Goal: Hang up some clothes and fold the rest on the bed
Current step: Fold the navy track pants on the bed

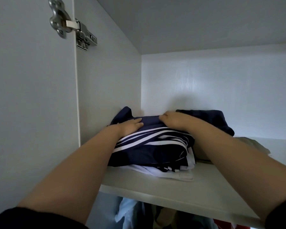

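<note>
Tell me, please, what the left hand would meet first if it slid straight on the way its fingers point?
Probably the right hand, gripping the navy striped garment just ahead of the left hand; depth is unclear.

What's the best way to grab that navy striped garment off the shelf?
Come from the open front of the shelf and reach under both side edges of the navy striped garment: it lies folded flat atop white clothes, so this should lift it whole.

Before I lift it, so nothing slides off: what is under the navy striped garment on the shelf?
White folded fabric lies under the navy striped garment, on the shelf. How many pieces, the garment hides.
</note>
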`<control>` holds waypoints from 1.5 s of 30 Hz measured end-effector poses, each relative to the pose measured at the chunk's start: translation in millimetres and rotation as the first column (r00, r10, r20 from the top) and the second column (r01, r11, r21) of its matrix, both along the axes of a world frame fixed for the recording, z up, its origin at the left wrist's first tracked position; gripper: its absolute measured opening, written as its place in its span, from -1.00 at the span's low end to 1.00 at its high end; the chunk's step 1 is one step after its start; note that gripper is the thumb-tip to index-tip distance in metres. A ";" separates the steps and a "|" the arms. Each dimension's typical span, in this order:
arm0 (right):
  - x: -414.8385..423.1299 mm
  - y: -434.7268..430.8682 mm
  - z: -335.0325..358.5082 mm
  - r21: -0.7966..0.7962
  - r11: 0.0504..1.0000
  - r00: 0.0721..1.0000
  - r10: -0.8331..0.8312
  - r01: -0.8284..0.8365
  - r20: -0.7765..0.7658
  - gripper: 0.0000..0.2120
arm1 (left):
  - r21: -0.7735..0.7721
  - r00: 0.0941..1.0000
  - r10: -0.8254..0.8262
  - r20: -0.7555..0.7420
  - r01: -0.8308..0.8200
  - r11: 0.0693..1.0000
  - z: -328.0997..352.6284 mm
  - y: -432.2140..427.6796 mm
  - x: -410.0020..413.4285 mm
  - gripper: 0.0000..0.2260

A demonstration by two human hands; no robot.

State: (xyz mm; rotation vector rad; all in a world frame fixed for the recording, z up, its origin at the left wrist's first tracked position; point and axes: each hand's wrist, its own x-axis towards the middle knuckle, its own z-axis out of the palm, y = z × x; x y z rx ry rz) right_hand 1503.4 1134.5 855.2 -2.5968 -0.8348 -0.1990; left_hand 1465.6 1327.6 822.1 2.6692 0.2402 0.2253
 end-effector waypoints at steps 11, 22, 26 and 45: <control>33.8 37.9 -58.5 -0.123 0.978 0.986 -0.167 0.166 -0.001 -0.42 | -0.109 0.993 -0.113 0.021 0.115 0.987 -14.3 24.2 48.6 -0.55; -18.5 -20.3 -54.4 0.366 0.929 0.994 -0.083 0.054 0.064 -0.72 | 0.057 0.974 -0.109 0.197 0.100 0.993 1.7 -23.6 -21.2 -0.58; -53.5 -82.8 -64.4 0.358 0.927 0.986 -0.151 0.115 0.075 -0.76 | 0.223 0.953 -0.184 0.239 0.130 0.966 -8.0 -79.1 -59.2 -0.65; -438.9 -587.7 -180.5 0.404 0.717 0.747 -0.655 0.568 0.113 -0.63 | -0.074 0.776 -0.593 0.216 0.618 0.783 -190.0 -603.1 -308.5 -0.49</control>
